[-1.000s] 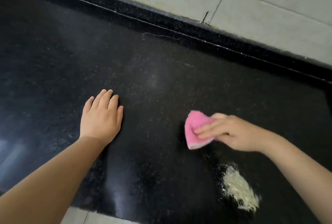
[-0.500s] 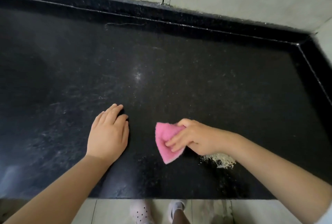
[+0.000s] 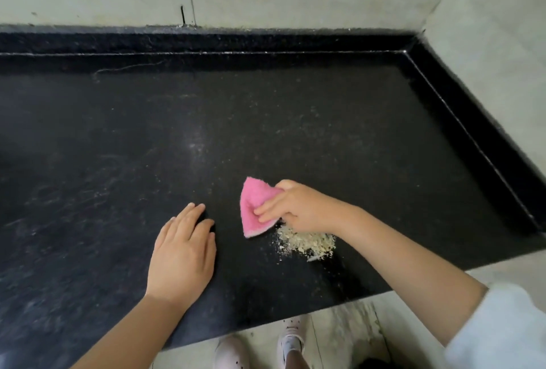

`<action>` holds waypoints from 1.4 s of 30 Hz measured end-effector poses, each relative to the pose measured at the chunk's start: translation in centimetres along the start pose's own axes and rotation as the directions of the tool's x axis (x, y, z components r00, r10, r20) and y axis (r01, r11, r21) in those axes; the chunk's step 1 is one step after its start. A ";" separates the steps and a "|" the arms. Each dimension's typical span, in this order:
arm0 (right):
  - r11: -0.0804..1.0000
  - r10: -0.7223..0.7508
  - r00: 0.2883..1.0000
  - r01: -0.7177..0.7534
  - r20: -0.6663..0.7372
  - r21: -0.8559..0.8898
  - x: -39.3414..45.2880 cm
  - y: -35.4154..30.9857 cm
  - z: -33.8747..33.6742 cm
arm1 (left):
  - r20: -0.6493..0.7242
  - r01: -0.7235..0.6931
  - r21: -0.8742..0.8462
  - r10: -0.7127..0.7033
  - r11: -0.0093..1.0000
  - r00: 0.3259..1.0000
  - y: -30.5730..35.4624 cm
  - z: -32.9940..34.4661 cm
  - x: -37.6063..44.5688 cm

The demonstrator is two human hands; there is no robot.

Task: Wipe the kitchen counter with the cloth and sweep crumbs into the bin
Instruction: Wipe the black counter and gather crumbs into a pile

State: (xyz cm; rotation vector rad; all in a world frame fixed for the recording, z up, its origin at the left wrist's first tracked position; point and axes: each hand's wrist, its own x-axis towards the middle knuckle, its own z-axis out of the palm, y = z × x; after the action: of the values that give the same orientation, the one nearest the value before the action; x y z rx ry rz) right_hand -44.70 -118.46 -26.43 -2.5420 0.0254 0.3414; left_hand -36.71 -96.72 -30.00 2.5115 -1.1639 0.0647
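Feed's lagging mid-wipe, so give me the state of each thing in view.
Pink folded cloth: on the counter, pinched by the right hand.
Right hand: grips the cloth.
Left hand: flat on the counter.
Pale crumb pile: gathered beside the cloth.
Black stone counter: dusty, streaked.

My right hand (image 3: pixel 298 206) covers part of the pink cloth (image 3: pixel 254 206) and crumb pile (image 3: pixel 307 243); the bench (image 3: pixel 88 147) runs off-frame left.

Pink cloth (image 3: pixel 256 206) (black speckled counter (image 3: pixel 118 161))
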 end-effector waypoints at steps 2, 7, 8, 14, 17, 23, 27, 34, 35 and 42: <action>0.999 -0.040 0.994 0.041 -0.105 0.013 -3.0 -1.0 -1.0 | -0.002 -0.015 -0.009 0.015 1.000 1.000 0.6 0.2 0.1; 0.994 -0.005 0.731 -0.071 -0.683 -0.084 -7.7 0.0 -1.8 | 0.005 -0.016 -0.031 0.016 0.999 1.000 2.5 0.6 1.3; 0.986 -0.009 0.724 -0.108 -0.690 -0.126 -8.0 0.2 -1.6 | 0.012 -0.017 -0.027 0.017 1.000 1.000 2.8 0.6 1.6; 0.981 0.051 0.758 -0.159 -0.650 -0.109 -8.5 0.9 -0.2 | 0.019 0.000 -0.032 0.001 0.999 1.000 4.5 1.2 3.2; 0.984 0.103 0.655 -0.177 -0.749 -0.019 -9.4 1.9 -0.9 | 0.017 0.012 -0.044 -0.011 0.999 1.000 4.9 1.2 3.6; 0.775 0.381 0.398 -0.630 -0.834 0.054 -12.7 10.3 -3.3 | 0.081 0.065 0.001 -0.065 0.998 0.995 4.2 2.2 4.0; 0.541 0.665 0.247 -0.810 -0.704 0.227 -11.9 12.4 -1.0 | 0.166 0.103 0.041 -0.109 0.994 0.980 3.5 2.4 3.6; 0.841 0.418 0.636 -0.540 -0.649 0.012 -6.9 2.9 3.1 | 0.144 0.099 0.036 -0.103 0.994 0.984 3.6 2.3 3.4; 0.879 0.397 0.676 -0.474 -0.621 0.046 -6.9 1.6 2.6 | 0.134 0.094 0.037 -0.098 0.995 0.986 3.6 2.3 3.4; 0.717 0.487 0.479 -0.697 -0.730 0.021 -6.0 10.6 -4.8 | 0.101 0.080 0.072 -0.087 0.994 0.991 3.5 2.3 3.5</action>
State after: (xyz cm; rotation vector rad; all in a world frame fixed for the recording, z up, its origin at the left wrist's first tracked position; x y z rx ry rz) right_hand -50.35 -130.28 -26.73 -2.6964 1.2940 -0.4397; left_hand -37.30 -102.16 -30.41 2.6489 -1.1111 -0.0496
